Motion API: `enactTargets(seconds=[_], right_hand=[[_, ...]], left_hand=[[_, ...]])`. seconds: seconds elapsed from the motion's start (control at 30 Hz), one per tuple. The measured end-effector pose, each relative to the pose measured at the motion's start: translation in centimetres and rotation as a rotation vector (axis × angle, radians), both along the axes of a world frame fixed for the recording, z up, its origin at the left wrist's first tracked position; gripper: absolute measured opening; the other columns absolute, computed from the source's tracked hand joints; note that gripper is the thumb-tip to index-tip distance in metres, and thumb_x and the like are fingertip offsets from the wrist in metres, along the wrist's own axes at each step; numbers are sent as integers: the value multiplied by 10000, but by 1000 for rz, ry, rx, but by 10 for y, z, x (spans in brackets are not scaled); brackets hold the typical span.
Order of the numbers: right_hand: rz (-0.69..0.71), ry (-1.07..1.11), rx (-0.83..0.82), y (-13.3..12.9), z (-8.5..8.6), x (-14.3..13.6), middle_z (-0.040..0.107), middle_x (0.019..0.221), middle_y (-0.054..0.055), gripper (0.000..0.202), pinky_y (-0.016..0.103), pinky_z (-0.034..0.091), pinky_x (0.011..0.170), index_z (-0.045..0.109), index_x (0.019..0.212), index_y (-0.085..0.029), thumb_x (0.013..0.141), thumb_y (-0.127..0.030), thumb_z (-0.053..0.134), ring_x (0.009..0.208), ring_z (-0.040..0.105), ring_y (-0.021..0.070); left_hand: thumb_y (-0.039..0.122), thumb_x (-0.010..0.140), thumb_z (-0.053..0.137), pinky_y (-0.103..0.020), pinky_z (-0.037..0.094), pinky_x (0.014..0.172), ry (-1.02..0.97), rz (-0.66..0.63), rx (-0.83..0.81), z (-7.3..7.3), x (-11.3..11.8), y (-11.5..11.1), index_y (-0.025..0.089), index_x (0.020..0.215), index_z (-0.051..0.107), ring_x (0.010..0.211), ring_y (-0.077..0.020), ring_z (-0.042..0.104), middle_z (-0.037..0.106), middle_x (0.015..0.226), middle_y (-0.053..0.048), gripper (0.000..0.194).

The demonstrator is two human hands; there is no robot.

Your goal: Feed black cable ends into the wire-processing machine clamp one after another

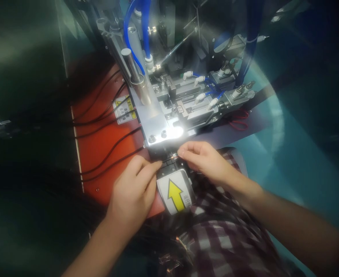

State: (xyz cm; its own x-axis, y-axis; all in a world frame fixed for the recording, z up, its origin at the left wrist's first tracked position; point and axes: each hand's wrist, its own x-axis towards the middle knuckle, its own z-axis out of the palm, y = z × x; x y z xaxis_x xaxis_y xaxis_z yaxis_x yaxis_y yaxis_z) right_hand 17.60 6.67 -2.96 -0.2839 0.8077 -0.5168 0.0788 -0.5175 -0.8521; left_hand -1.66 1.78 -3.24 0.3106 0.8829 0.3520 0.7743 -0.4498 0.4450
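Observation:
My left hand (136,186) is closed in a pinch at the front of the machine, its fingertips on what looks like a thin black cable (167,159). Across from it, my right hand (205,157) pinches at a small metal end piece (174,156) with a coppery glint. Both sets of fingertips sit close together, just below the bright metal plate (160,134) of the machine. Directly under them is a feed block with a white label (175,192) bearing a yellow arrow. The exact grip of the right fingertips is partly hidden.
Several black cables (108,165) run across the orange machine base (100,154) on the left. Pneumatic cylinders (198,100) with blue hoses (146,30) stand behind. A warning sticker (125,109) is on the base. Loose cable ends (172,257) with coppery tips lie near the checkered clothing (224,246).

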Motion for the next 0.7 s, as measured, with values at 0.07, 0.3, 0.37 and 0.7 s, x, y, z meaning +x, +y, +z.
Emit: enactTargets(seconds=[0.07, 0.3, 0.37, 0.7], right_hand=[[-7, 4, -2, 0, -1, 0, 354, 515, -89, 186, 212, 174, 439, 538, 691, -147, 813, -278, 593, 445, 275, 45], [1, 42, -7, 2, -6, 1, 328, 528, -88, 228, 221, 177, 458, 521, 677, -153, 813, -318, 598, 466, 266, 51], [14, 38, -5, 2, -5, 2, 340, 540, -84, 225, 223, 183, 462, 522, 682, -153, 815, -319, 598, 471, 273, 54], [32, -62, 33, 2, -2, 1, 422, 588, -59, 193, 229, 230, 479, 539, 712, -143, 847, -278, 568, 488, 315, 61]], left_hand=[[60, 879, 547, -162, 449, 683, -1, -5, -1, 1, 0, 0, 129, 1010, 661, 733, -67, 548, 541, 813, 4, 187], [57, 880, 550, -164, 451, 693, -2, 1, -4, -1, -1, 1, 139, 1018, 658, 734, -65, 549, 543, 821, 5, 194], [51, 877, 551, -166, 452, 697, -4, -1, -7, -1, -1, 1, 143, 1026, 656, 739, -66, 549, 546, 827, 5, 204], [44, 872, 551, -160, 445, 698, 0, -6, 0, 0, -1, 0, 130, 1014, 661, 742, -65, 546, 540, 817, 3, 200]])
